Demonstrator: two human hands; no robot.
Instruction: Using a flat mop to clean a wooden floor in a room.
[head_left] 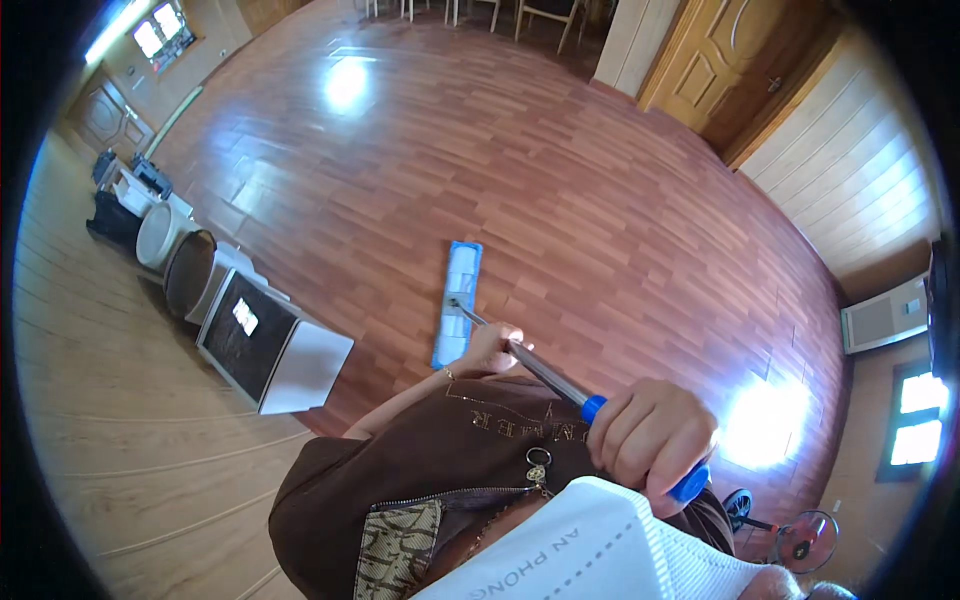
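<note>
Pretty light flat mop (460,285) by the look of it, stiff in the metal pole (552,374), probably soft and slidey at the blue pad (453,345) on the floor (600,250). Gripped with right hand (652,435) curled tight round the blue grip (690,484) and left hand (492,350) closed lower down the pole, best spots imo.

Hands (652,435) gripping mop (552,375), brown plank floor (610,220), wooden door (728,60)
</note>
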